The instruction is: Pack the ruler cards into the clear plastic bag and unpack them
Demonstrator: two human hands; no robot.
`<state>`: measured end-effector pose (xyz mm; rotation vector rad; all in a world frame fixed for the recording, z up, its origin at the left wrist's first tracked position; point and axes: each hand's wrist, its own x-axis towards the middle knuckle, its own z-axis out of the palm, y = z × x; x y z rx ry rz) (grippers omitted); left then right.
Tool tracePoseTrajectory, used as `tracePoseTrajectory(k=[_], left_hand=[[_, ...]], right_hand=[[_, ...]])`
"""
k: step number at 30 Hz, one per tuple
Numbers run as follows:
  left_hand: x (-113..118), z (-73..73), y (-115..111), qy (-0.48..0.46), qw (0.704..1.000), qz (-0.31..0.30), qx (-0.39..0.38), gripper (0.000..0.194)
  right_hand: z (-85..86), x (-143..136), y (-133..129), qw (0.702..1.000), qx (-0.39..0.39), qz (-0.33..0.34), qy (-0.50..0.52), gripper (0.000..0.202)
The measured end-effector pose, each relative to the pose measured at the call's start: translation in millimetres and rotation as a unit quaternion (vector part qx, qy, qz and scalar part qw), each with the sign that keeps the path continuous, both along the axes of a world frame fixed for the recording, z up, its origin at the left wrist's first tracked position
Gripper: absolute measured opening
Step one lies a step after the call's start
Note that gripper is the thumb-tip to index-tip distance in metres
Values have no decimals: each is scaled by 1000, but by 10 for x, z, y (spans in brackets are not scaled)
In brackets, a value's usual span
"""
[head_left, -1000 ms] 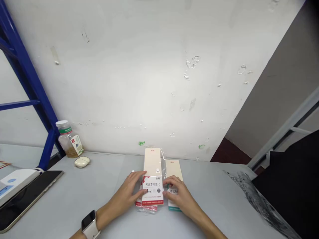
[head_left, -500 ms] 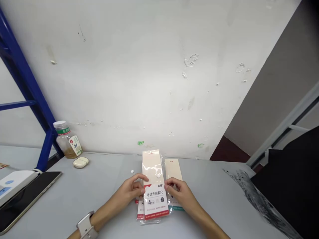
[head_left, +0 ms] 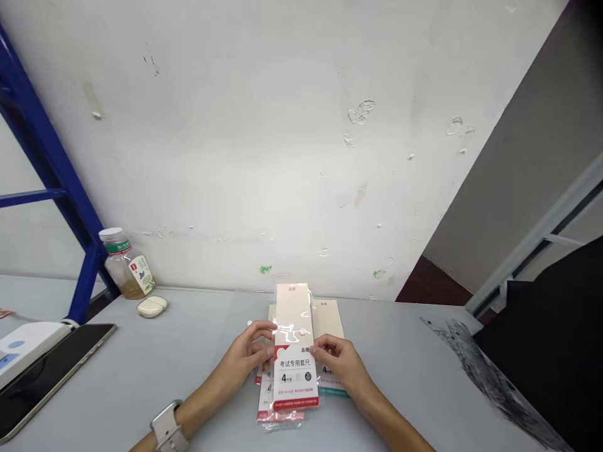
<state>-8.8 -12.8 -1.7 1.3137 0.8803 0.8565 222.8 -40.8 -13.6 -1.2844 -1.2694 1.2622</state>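
A flat packet with a red-edged label [head_left: 296, 383] is upright in view, lying over other packets on the desk. My right hand [head_left: 340, 364] pinches its right edge between thumb and fingers. At its left edge is my left hand [head_left: 247, 355], fingers curled and closed on the packet's side. Beneath it, another red-edged packet [head_left: 266, 398] sticks out at the lower left. A green-edged packet [head_left: 330, 320] lies to the right, partly behind my right hand. A small white round piece [head_left: 303, 331] shows on the top packet.
On the grey desk [head_left: 400, 376], a jar [head_left: 129, 267], a cream case [head_left: 152, 306], a phone [head_left: 51, 376] and a white device [head_left: 28, 345] stand or lie at the left. A blue metal frame [head_left: 56, 144] rises there. Black fabric [head_left: 546, 351] is at the right.
The top red-edged packet has shifted slightly right and straightened, with both hands still at its sides. More of the packet under it shows at the left.
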Motion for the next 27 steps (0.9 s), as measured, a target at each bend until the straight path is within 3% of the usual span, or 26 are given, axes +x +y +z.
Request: tracePoseTrajectory(k=[7,12,15,19,21,23,27], left_hand=[[-128,163,67,39,996,74,31,39],[-336,225,212,110,970,204,71,24],[-446,194,289,182,946,247,107,21],[-539,124,323,353,893,240,145,14],[-553,87,315,466,832,232,191,15],[-543,54,296,521,782,220,263,22],[-488,1,251,502,768,133,374,28]], right_hand=[[142,182,20,999,-21,-29,27,40],[114,462,94,994,-8,-55,-90,38],[29,605,157,989,-18,-48,-141,33],[-47,684,178,977,-23,-58,-204,28],[-53,683,155,965,-9,-69,-251,26],[-46,668,124,939,23,-76,-334,25],[-8,613,71,889,73,-96,-441,21]])
